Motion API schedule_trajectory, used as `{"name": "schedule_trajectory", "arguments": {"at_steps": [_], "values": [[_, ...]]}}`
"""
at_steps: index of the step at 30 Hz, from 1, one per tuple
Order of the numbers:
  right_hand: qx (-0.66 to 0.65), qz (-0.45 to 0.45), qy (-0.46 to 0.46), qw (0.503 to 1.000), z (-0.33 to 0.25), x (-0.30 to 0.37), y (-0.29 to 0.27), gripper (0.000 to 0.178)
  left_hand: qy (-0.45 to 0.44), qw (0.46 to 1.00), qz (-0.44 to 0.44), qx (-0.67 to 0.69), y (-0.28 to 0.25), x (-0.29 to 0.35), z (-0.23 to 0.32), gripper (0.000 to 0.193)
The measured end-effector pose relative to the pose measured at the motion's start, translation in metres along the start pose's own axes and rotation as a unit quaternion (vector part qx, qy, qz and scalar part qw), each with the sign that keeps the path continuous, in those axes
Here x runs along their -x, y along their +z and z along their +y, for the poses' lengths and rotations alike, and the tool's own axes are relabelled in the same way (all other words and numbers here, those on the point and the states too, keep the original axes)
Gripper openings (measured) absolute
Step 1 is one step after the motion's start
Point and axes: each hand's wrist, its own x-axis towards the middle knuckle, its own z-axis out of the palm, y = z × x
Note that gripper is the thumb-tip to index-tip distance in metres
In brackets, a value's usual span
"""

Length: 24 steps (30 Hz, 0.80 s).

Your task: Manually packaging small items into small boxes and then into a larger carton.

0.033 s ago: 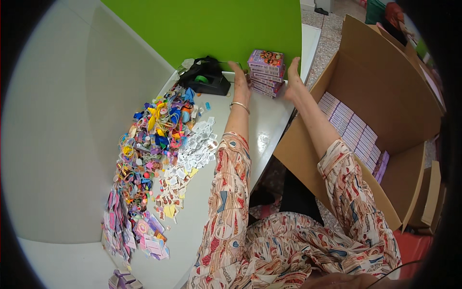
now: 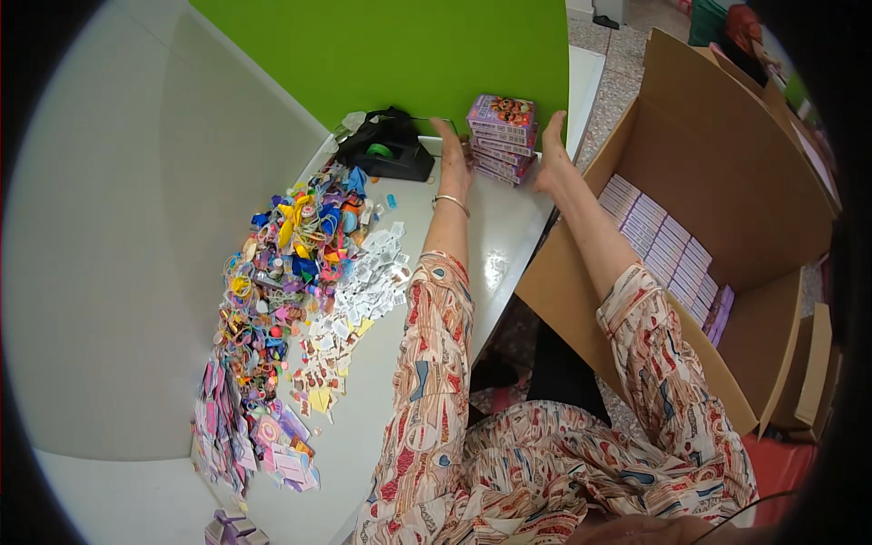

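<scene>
Purple printed boxes [image 2: 502, 113], stacked askew at far end of table [image 2: 495, 222], btwn L hand [image 2: 455, 162] and R hand [image 2: 551, 162], both spread; cannot tell if touching. Tape dispenser [image 2: 404, 165] just L; trinket pile [image 2: 286, 263] nearer L; carton [image 2: 727, 163] R.

No legible text, only tiny, blurred print [image 2: 498, 112] on purple boxes [image 2: 501, 143].

The boxes [image 2: 503, 134] are purple, the panel [image 2: 391, 54] green, the sleeves [image 2: 425, 372] patterned.

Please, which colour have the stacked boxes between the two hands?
Mostly purple; the stacked boxes show best in the head view.
</scene>
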Motion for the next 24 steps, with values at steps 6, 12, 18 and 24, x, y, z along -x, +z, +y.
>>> {"name": "schedule_trajectory", "arguments": {"at_steps": [6, 12, 18, 24], "values": [[-0.015, -0.059, -0.001, 0.998, 0.012, -0.045, -0.012, 0.105, 0.002, 0.994, -0.104, -0.025, 0.023, 0.007, -0.013, 0.114], [-0.085, -0.106, -0.032, 0.990, 0.013, -0.039, 0.002, 0.110, 0.034, 0.992, -0.121, -0.030, 0.021, 0.007, -0.016, 0.102], [-0.074, -0.126, -0.034, 0.989, 0.019, -0.048, 0.008, 0.107, 0.043, 0.990, -0.130, -0.009, 0.013, 0.010, -0.012, 0.098], [-0.073, -0.120, 0.018, 0.990, 0.011, -0.054, -0.011, 0.109, 0.024, 0.989, -0.146, 0.031, 0.015, 0.019, -0.011, 0.104]]}}
